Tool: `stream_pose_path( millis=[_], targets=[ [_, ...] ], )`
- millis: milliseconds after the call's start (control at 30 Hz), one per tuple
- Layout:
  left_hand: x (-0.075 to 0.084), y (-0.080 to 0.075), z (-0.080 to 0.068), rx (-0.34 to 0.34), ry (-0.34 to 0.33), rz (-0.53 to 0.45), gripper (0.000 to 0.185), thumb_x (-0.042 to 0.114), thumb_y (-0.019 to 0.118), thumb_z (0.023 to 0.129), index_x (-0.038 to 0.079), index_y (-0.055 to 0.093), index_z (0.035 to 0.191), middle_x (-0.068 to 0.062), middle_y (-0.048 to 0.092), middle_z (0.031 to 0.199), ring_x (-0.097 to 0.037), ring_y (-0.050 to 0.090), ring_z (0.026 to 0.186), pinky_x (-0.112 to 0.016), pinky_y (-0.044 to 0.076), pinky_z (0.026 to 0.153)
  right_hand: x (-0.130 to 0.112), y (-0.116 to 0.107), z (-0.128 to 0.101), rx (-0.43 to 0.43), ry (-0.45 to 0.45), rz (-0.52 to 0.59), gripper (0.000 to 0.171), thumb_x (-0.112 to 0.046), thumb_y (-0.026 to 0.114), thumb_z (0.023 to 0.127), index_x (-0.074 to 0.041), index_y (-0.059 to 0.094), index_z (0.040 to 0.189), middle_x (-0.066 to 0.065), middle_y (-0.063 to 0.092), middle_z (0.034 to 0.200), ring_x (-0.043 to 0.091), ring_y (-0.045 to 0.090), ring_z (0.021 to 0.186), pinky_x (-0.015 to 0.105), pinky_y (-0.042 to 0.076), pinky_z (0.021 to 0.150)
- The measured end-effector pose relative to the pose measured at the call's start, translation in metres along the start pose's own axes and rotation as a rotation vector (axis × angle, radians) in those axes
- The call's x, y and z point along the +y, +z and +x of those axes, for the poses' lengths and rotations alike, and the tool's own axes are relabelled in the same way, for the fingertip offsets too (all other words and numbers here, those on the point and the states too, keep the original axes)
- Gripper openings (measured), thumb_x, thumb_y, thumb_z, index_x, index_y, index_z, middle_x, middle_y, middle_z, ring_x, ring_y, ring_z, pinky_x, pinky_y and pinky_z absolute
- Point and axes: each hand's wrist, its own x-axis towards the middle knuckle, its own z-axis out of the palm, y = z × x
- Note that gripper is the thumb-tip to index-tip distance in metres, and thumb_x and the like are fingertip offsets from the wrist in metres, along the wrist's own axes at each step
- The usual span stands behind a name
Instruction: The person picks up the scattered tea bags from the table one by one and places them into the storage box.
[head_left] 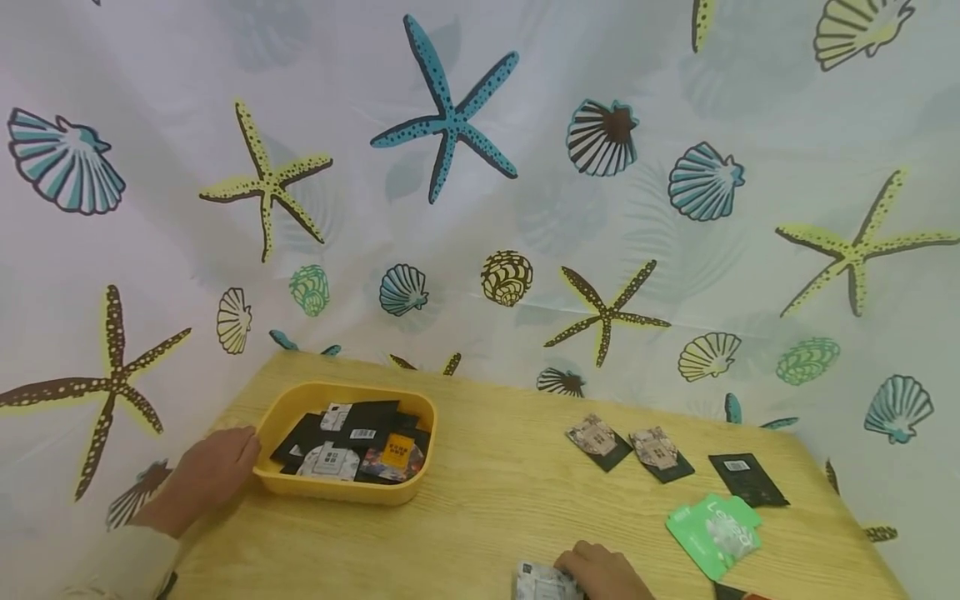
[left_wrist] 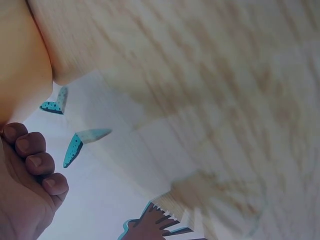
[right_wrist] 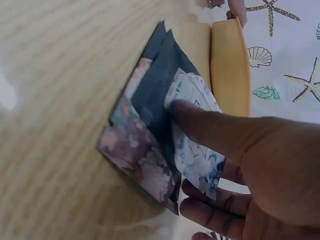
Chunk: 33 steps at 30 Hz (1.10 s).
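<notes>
- At the near edge of the wooden table (head_left: 480,508), the right hand (head_left: 606,573) pinches a blue-and-white packet (right_wrist: 197,165), thumb across its printed face, fingers behind
- The packet's long axis runs crosswise to the thumb; a brown floral packet (right_wrist: 142,150) lies just behind it, though whether the pinch takes in both cannot be told
- A green packet (head_left: 716,537) lies to the right of and beyond that hand, well apart from the yellow tray (head_left: 337,490)
- The tray sits forward and to the left of the pinch, bare tabletop between them, its long axis running side to side, packets heaped inside
- Nearer the tray is the left hand (head_left: 213,471), touching its left side; whether it grips cannot be told
- Beyond the green packet lies a black packet (head_left: 748,481)
</notes>
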Motion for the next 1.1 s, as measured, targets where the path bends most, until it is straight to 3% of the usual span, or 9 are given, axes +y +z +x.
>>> stream_pose_path(
  millis=[67, 200, 300, 433, 567, 733, 867, 1100],
  targets=[
    [-0.001, 0.001, 0.0, -0.001, -0.004, -0.001, 0.036, 0.021, 0.03, 0.106, 0.013, 0.044, 0.075, -0.001, 0.041, 0.066, -0.017, 0.04, 0.064, -0.034, 0.035, 0.061, -0.005, -0.008, -0.001, -0.02, -0.028, 0.15, 0.035, -0.035, 0.073, 0.088, -0.005, 0.066, 0.105, -0.002, 0.063, 0.085, -0.003, 0.047, 0.067, 0.021, 0.041, 0.058],
    [0.0, 0.001, 0.001, -0.003, -0.012, 0.009, 0.035, 0.021, 0.031, 0.106, 0.013, 0.044, 0.074, -0.001, 0.041, 0.066, -0.017, 0.039, 0.064, -0.033, 0.034, 0.061, -0.022, -0.028, 0.002, -0.118, 0.035, 0.635, 0.026, -0.023, 0.062, 0.098, 0.002, 0.064, 0.105, 0.006, 0.07, 0.091, -0.002, 0.057, 0.068, 0.018, 0.046, 0.061],
    [0.001, -0.001, 0.002, 0.0, -0.012, 0.015, 0.035, 0.021, 0.031, 0.106, 0.013, 0.044, 0.074, -0.001, 0.041, 0.066, -0.017, 0.04, 0.064, -0.034, 0.036, 0.062, -0.037, -0.04, 0.014, -0.117, 0.031, 0.834, 0.029, -0.017, 0.056, 0.101, 0.01, 0.062, 0.11, 0.009, 0.072, 0.09, 0.002, 0.062, 0.069, 0.018, 0.049, 0.062],
    [0.0, -0.001, 0.002, -0.003, -0.01, 0.009, 0.035, 0.022, 0.031, 0.106, 0.013, 0.044, 0.075, -0.001, 0.042, 0.067, -0.017, 0.041, 0.065, -0.034, 0.036, 0.062, -0.063, -0.051, 0.046, 0.021, 0.082, 0.885, 0.031, -0.015, 0.057, 0.1, 0.011, 0.062, 0.117, -0.001, 0.07, 0.082, 0.004, 0.056, 0.062, 0.018, 0.043, 0.056],
    [-0.001, 0.0, 0.002, -0.015, -0.016, -0.002, 0.036, 0.021, 0.03, 0.106, 0.014, 0.045, 0.074, 0.0, 0.041, 0.066, -0.016, 0.04, 0.064, -0.033, 0.035, 0.062, -0.093, -0.057, 0.096, 0.113, 0.144, 0.891, 0.032, -0.014, 0.058, 0.098, 0.006, 0.063, 0.122, -0.002, 0.068, 0.083, 0.007, 0.051, 0.062, 0.019, 0.042, 0.055],
    [0.001, 0.002, 0.004, -0.003, -0.019, -0.02, 0.035, 0.02, 0.032, 0.105, 0.014, 0.044, 0.073, 0.0, 0.042, 0.065, -0.015, 0.04, 0.064, -0.033, 0.035, 0.062, -0.133, -0.05, 0.157, 0.127, 0.157, 0.919, 0.032, -0.006, 0.055, 0.098, 0.008, 0.06, 0.126, 0.014, 0.073, 0.094, 0.007, 0.063, 0.064, 0.028, 0.057, 0.063],
    [0.001, 0.004, 0.005, 0.007, -0.016, -0.005, 0.034, 0.021, 0.033, 0.105, 0.014, 0.046, 0.074, -0.001, 0.047, 0.069, -0.016, 0.044, 0.067, -0.036, 0.04, 0.064, -0.158, -0.036, 0.194, 0.125, 0.202, 0.938, 0.04, -0.002, 0.057, 0.097, 0.009, 0.053, 0.135, 0.02, 0.074, 0.097, 0.012, 0.071, 0.069, 0.036, 0.061, 0.076],
    [-0.001, 0.001, 0.002, -0.002, -0.033, 0.032, 0.035, 0.021, 0.033, 0.106, 0.014, 0.046, 0.074, -0.001, 0.048, 0.071, -0.018, 0.048, 0.069, -0.04, 0.043, 0.067, -0.185, -0.019, 0.225, 0.07, 0.181, 0.98, 0.046, -0.001, 0.057, 0.097, 0.009, 0.047, 0.141, 0.019, 0.074, 0.107, 0.028, 0.075, 0.096, 0.036, 0.059, 0.085]
  ],
)
